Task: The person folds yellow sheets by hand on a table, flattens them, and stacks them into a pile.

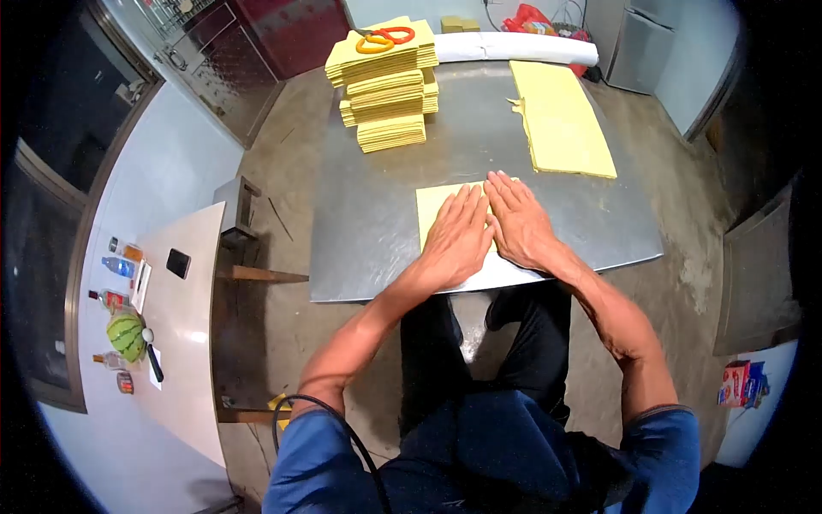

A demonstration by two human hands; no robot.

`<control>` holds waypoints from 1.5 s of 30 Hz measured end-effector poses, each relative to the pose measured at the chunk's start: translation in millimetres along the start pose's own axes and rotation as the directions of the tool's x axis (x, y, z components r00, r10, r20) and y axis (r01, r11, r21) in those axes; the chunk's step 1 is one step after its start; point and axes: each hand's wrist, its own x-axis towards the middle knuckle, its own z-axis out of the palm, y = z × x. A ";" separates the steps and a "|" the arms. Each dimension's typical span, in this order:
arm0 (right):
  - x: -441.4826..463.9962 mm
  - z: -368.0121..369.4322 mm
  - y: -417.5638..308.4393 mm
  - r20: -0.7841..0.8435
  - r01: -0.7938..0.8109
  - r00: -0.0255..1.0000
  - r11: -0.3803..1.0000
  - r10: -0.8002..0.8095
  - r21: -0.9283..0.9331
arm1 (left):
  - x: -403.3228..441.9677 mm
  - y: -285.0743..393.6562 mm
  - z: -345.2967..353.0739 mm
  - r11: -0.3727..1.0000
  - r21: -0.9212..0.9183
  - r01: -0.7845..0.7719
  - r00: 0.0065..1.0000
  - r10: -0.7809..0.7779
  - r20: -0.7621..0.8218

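Observation:
A yellow sheet (431, 206) lies at the near side of the grey metal table (385, 231). My left hand (461, 236) rests flat on it, fingers stretched out toward the far side. Beside it, my right hand (521, 224) also lies flat, its fingers extended over the right part of the sheet. The hands nearly meet at the thumbs and hide much of the sheet. Whether it is one layer or folded, I cannot tell. Farther right is a larger stack of yellow sheets (565, 120) with a ragged left edge.
Stacked bundles of folded yellow paper (385, 90) stand at the far left, with orange-handled scissors (384, 39) on top. A white roll (518, 49) spans the far edge. Left stands a side table (184, 317) with a phone (178, 264), a watermelon (127, 336) and bottles.

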 end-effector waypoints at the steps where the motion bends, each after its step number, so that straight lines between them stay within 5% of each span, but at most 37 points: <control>1: 0.7 -4.4 -0.1 0.034 -0.016 0.999 1.000 0.015 0.025 | 10.9 -2.8 5.5 1.000 0.003 0.001 1.000 -0.001 -0.014; 12: -8.3 -17.9 3.8 0.083 -0.032 0.996 0.999 0.033 -0.016 | -28.7 -53.8 -33.6 0.960 0.214 0.180 0.962 -0.217 0.167; 24: 25.3 3.6 -28.7 0.113 0.081 0.989 0.992 -0.092 0.099 | -31.4 -54.2 -29.3 0.954 0.258 0.153 0.972 -0.192 0.136; 28: 2.6 -6.9 7.9 0.130 -0.054 0.990 0.998 0.052 0.012 | -31.7 -52.0 -34.2 0.952 0.258 0.166 0.964 -0.212 0.162; 33: -11.5 -16.2 20.4 0.131 -0.048 0.990 0.999 0.047 0.005 | -5.6 -24.6 -31.4 0.901 0.391 0.185 0.940 -0.278 0.196; 39: -10.0 -11.1 22.6 0.108 -0.030 0.994 1.000 0.030 -0.005 | 38.5 -13.8 11.6 0.989 0.135 -0.057 0.984 0.033 0.177; 45: -9.6 -14.4 20.6 0.137 -0.036 0.990 0.999 0.040 -0.028 | 1.0 -48.5 -12.4 0.979 0.175 0.109 0.984 -0.131 0.122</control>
